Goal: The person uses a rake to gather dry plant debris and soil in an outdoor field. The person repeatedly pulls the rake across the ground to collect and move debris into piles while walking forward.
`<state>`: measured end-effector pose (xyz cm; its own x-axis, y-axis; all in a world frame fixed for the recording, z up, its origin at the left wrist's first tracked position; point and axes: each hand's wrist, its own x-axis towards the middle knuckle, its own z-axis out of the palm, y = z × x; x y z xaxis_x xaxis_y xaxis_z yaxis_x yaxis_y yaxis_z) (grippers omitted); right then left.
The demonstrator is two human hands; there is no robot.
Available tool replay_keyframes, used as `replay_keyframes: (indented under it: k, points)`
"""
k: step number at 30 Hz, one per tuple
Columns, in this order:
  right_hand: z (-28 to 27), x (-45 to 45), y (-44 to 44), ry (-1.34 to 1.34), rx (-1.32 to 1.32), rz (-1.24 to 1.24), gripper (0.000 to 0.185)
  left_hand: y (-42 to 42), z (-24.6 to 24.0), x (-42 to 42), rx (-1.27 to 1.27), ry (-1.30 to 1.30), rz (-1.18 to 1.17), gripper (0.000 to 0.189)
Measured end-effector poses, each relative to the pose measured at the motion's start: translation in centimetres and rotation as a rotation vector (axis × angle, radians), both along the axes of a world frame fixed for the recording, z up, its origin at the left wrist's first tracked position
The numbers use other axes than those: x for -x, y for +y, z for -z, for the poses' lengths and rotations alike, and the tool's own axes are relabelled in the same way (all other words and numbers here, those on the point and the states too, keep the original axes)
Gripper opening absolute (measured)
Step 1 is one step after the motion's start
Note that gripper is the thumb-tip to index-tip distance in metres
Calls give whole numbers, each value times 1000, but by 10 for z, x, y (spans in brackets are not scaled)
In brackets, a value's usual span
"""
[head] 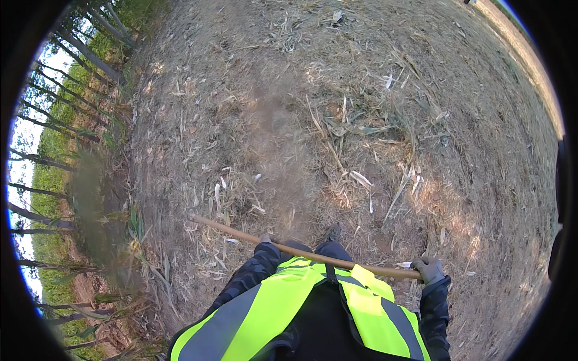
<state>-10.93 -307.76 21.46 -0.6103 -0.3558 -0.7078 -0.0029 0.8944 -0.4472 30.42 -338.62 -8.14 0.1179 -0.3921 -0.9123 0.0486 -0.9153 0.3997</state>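
A long wooden pole (316, 257), perhaps a tool handle, lies slantwise across my body at about thigh height. Near its right end my right hand (429, 269), which looks gloved, is closed around the wood. My left hand (265, 239) grips it further along; the sleeve partly hides that hand. Past the left hand the pole runs out over the ground to the left, and a small blurred part at its far tip is too unclear to name. Below the pole show my dark trousers and one shoe (333, 232).
Dry corn husks (361, 179) and broken stalks (323, 126) litter the field soil (280, 149). Along the left runs a row of thin trees (92, 56) with green plants behind. A corn plant (135, 225) leans at the left edge of the ground.
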Motion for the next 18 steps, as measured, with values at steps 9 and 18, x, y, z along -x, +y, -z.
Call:
replay_keyframes:
  k: [9,18]
  points:
    - [-2,33,-48,-32,75,92,24,-67,3,52,-37,-96,-155,33]
    - [8,40,-135,32,125,246,27,-210,29,123,-60,109,237,42]
